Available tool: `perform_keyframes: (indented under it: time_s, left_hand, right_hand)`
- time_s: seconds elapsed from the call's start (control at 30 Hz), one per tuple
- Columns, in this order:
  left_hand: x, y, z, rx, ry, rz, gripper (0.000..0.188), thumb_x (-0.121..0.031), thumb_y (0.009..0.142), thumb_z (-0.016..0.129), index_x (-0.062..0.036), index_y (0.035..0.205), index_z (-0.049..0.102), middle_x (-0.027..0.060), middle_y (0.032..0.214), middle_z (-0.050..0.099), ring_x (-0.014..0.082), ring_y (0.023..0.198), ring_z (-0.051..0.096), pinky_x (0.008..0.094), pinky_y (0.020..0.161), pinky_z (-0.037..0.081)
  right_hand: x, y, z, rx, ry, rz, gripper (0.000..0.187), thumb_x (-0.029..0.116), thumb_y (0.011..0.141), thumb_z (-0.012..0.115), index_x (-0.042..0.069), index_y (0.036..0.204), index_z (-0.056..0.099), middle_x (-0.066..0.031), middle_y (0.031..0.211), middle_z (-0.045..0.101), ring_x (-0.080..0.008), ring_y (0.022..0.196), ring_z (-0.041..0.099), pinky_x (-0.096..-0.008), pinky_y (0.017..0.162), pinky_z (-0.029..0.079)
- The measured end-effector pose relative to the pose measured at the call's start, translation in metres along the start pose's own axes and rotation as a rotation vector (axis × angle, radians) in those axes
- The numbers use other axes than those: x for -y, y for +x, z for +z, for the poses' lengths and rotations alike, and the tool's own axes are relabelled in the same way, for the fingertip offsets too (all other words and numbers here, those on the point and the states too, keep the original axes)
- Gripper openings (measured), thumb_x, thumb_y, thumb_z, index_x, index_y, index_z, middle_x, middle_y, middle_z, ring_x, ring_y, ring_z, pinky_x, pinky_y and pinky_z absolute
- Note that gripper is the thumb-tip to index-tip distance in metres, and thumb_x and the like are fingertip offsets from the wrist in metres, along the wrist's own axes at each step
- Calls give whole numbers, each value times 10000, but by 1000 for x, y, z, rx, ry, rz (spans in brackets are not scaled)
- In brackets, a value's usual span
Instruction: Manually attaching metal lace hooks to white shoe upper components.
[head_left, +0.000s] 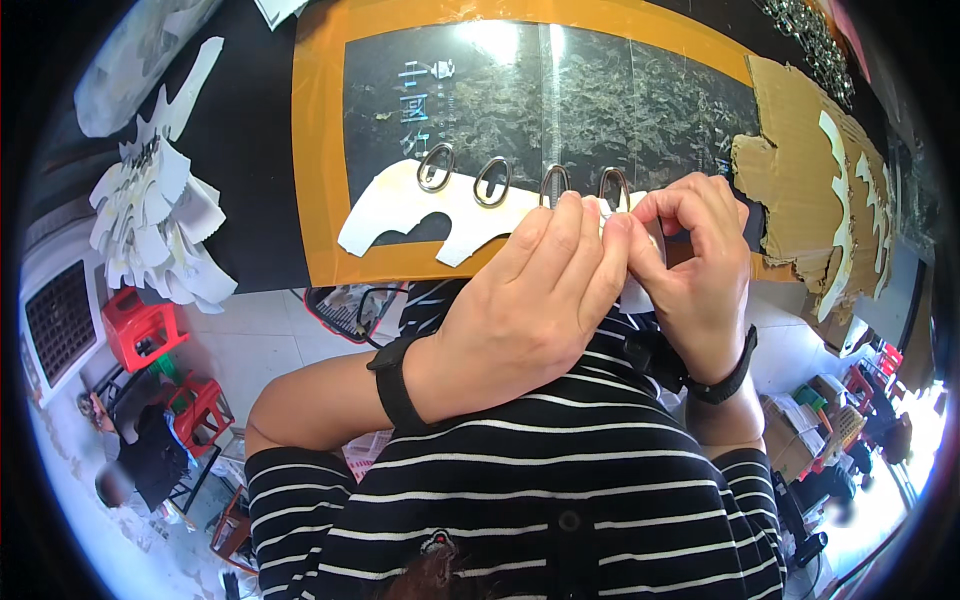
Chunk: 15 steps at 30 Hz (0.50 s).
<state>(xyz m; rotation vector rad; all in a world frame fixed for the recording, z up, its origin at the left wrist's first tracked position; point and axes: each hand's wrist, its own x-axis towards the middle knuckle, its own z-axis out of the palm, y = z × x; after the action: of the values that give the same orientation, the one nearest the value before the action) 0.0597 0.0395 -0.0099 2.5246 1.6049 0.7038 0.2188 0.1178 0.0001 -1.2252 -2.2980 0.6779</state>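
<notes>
A white cut-out piece point(385, 203) with notched lower edges lies along the near edge of the table. Several oval dark-metal rings point(420, 170) stand in a row along its upper side. My left hand point(532, 300) is closed over the right part of the piece, fingers pressed together beside the two right-hand rings. Against its fingertips, the thumb and forefinger of my right hand point(705, 265) pinch at the piece's right end, near the last ring. My fingers hide the exact spot they grip.
Shiny black sheet point(450, 110) framed by orange-brown tape covers the table. At the left edge hangs a heap of white cut pieces point(160, 215). Torn cardboard point(795, 150) with white strips lies to the right, metal rings point(815, 45) behind it. Red stools point(140, 330) stand lower left.
</notes>
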Motion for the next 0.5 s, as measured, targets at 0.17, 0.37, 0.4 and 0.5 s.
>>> perform_keyframes:
  time_s: [0.17,0.37,0.4,0.5]
  left_hand:
    - [-1,0,2,44,41,-30,498,-108,767,630,93,1220,579,212,1190,591,345,1147,558,427,959,462]
    - [2,-2,5,55,141,45,499,-172,803,533,141,1189,577,213,1168,579,334,1151,533,395,1007,412]
    - [2,-1,5,52,142,50,502,-170,799,532,145,1187,577,215,1167,579,336,1150,533,396,1007,412]
    - [0,-1,1,88,134,32,507,-151,782,584,115,1214,578,212,1183,580,336,1156,541,414,995,426]
  right_hand:
    - [-2,-7,4,-73,-50,-67,141,99,738,743,114,770,607,-5,729,486,-196,746,483,-341,787,320]
    - [-7,-2,-6,-60,-46,-81,163,106,751,757,107,830,614,-4,797,554,-189,793,516,-336,818,323]
    - [-8,-1,-7,-95,-42,-85,175,111,759,761,103,859,618,-4,828,581,-187,811,528,-335,827,326]
    - [-2,0,-3,-82,33,-59,212,113,772,765,100,928,621,-7,896,619,-178,845,548,-334,848,331]
